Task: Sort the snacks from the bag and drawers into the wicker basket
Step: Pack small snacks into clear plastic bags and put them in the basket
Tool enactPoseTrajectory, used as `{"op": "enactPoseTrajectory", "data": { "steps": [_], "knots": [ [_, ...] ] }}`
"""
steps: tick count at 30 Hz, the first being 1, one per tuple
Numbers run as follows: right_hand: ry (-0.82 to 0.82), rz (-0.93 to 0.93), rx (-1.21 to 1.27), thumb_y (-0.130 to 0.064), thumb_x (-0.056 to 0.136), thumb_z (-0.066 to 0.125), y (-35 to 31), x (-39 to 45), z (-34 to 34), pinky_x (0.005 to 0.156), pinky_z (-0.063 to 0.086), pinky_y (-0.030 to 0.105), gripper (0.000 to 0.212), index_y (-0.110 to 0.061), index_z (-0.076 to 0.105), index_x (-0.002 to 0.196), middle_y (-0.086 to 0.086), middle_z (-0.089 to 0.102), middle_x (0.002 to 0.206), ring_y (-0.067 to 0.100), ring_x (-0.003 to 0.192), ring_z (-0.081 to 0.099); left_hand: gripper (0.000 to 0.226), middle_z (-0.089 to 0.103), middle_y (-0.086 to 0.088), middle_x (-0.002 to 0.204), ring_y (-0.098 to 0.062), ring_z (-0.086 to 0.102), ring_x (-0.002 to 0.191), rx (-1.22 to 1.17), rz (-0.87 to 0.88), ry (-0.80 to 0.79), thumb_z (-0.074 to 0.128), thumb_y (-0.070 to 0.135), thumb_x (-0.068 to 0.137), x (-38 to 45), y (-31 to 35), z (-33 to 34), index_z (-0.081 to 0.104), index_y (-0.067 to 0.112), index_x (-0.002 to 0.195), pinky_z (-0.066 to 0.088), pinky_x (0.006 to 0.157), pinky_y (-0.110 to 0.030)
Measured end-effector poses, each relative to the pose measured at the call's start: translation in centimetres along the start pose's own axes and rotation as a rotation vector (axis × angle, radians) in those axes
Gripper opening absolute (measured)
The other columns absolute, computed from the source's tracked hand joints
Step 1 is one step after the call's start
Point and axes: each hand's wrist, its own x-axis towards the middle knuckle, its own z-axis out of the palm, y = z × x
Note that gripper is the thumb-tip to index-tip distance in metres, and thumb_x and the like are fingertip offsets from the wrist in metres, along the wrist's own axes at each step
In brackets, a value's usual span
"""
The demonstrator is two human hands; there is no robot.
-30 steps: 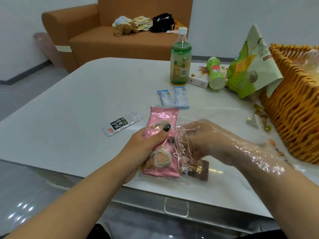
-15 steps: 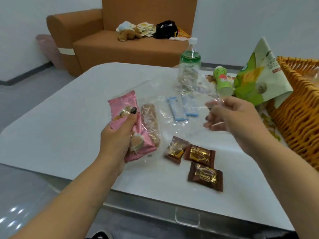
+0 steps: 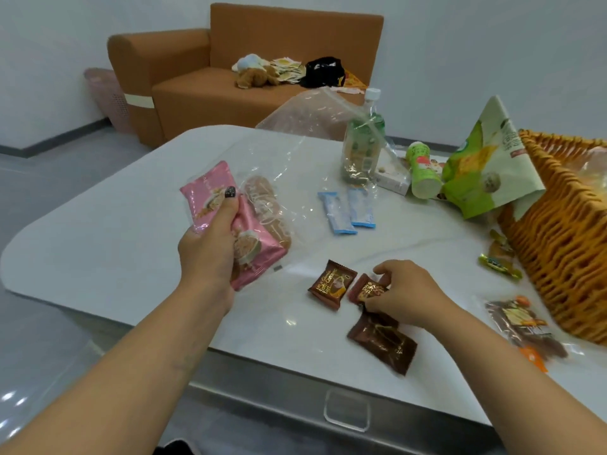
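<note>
My left hand [image 3: 210,247] grips a pink snack packet [image 3: 259,257] together with the clear plastic bag [image 3: 295,152], which hangs open above the white table [image 3: 98,231]. A brownish pastry [image 3: 269,208] shows through the bag beside the packet. My right hand [image 3: 407,290] pinches the middle of three brown chocolate packets [image 3: 368,289] lying on the table. One brown packet [image 3: 331,287] lies to its left, another [image 3: 384,343] nearer me. The wicker basket [image 3: 565,244] stands at the right edge.
Two blue sachets [image 3: 348,210], a green drink bottle [image 3: 361,149], a green tube [image 3: 423,175], a small white box [image 3: 392,180] and a green snack bag [image 3: 483,172] sit mid-table. Wrapped candies [image 3: 499,264] and a clear snack pack [image 3: 522,326] lie by the basket. An orange sofa [image 3: 249,67] stands behind.
My right hand let go of the clear bag and dropped down onto the middle brown packet. My left hand still holds the pink packet and bag, raised slightly.
</note>
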Motion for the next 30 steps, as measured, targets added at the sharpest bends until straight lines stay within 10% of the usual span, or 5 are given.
{"op": "enactPoseTrajectory", "data": {
  "steps": [8, 11, 16, 27, 30],
  "knots": [
    [0.245, -0.023, 0.156, -0.013, 0.080, 0.072, 2.3, 1.2, -1.7, 0.048, 0.036, 0.021, 0.022, -0.020, 0.059, 0.096, 0.009, 0.055, 0.103, 0.022, 0.083, 0.054, 0.036, 0.077, -0.002, 0.096, -0.023, 0.075, 0.083, 0.027, -0.066, -0.070, 0.074, 0.045, 0.080, 0.5, 0.5, -1.8, 0.068, 0.024, 0.109, 0.060, 0.075, -0.040],
    [0.363, 0.006, 0.664, -0.009, 0.085, 0.068, 2.2, 0.9, -4.0, 0.058, 0.048, 0.026, 0.021, -0.015, 0.062, 0.104, 0.004, 0.060, 0.096, 0.024, 0.088, 0.063, 0.032, 0.077, -0.005, 0.094, -0.025, 0.075, 0.082, 0.124, -0.073, -0.142, 0.075, 0.040, 0.081, 0.5, -0.2, -2.4, 0.069, 0.021, 0.106, 0.060, 0.071, -0.039],
    [0.061, -0.052, 1.317, -0.003, 0.086, 0.060, 1.2, -1.7, -7.9, 0.056, 0.057, 0.026, 0.017, -0.006, 0.061, 0.103, 0.008, 0.072, 0.088, 0.016, 0.075, 0.071, 0.036, 0.076, -0.002, 0.079, -0.020, 0.073, 0.067, 0.287, 0.007, -0.283, 0.074, 0.042, 0.070, -0.8, -1.5, -2.0, 0.068, 0.019, 0.098, 0.060, 0.063, -0.032],
    [-0.398, -0.207, 1.073, -0.014, 0.076, 0.061, 3.6, -2.8, -11.1, 0.037, 0.048, 0.018, 0.032, -0.007, 0.064, 0.107, 0.014, 0.066, 0.074, 0.018, 0.052, 0.065, 0.050, 0.075, -0.010, 0.087, -0.031, 0.073, 0.083, 0.418, 0.065, -0.336, 0.072, 0.060, 0.063, -1.9, -4.2, 0.5, 0.065, 0.020, 0.092, 0.059, 0.080, -0.045],
    [-0.460, -0.229, 1.133, -0.019, 0.054, 0.089, 4.6, -2.6, -11.1, 0.041, 0.052, 0.021, 0.069, -0.007, 0.060, 0.116, 0.018, 0.068, 0.083, 0.025, 0.063, 0.070, 0.045, 0.074, -0.013, 0.088, -0.034, 0.072, 0.085, 0.406, 0.078, -0.298, 0.071, 0.059, 0.066, -1.6, -4.4, 0.8, 0.066, 0.021, 0.089, 0.058, 0.084, -0.050]
  ]
}}
